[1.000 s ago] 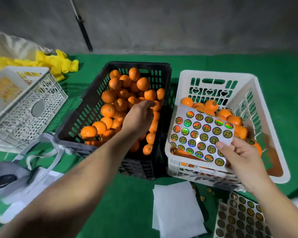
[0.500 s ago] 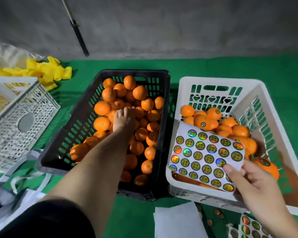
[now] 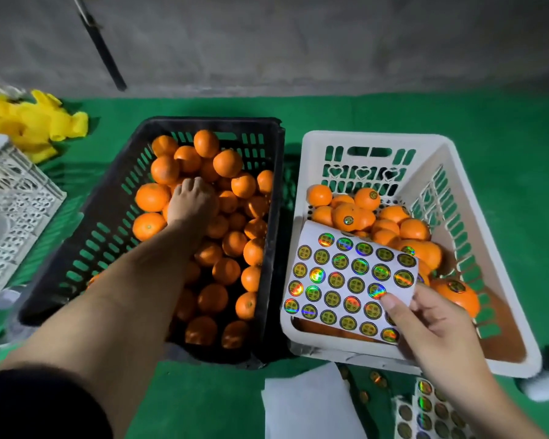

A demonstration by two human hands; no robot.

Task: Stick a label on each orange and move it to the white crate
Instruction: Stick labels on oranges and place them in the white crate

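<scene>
A black crate (image 3: 210,122) at centre is full of unlabelled oranges (image 3: 227,163). My left hand (image 3: 192,201) reaches into it, palm down, with its fingers curled over an orange in the middle of the pile; that orange is mostly hidden. To its right, touching it, stands the white crate (image 3: 374,137) with several labelled oranges (image 3: 347,217) at its far end. My right hand (image 3: 431,324) pinches a sheet of round holographic labels (image 3: 349,280) by its near right corner, over the white crate's front.
A white lattice crate (image 3: 19,210) stands at the left, with yellow cloth (image 3: 35,122) behind it. On the green mat near me lie white paper (image 3: 308,407), a second label sheet (image 3: 431,413) and loose labels (image 3: 376,378). A dark pole (image 3: 102,49) leans on the grey wall.
My left hand has gone deeper into the black crate and its fingers have curled down onto an orange. The label sheet has stayed over the white crate. The view has tilted down.
</scene>
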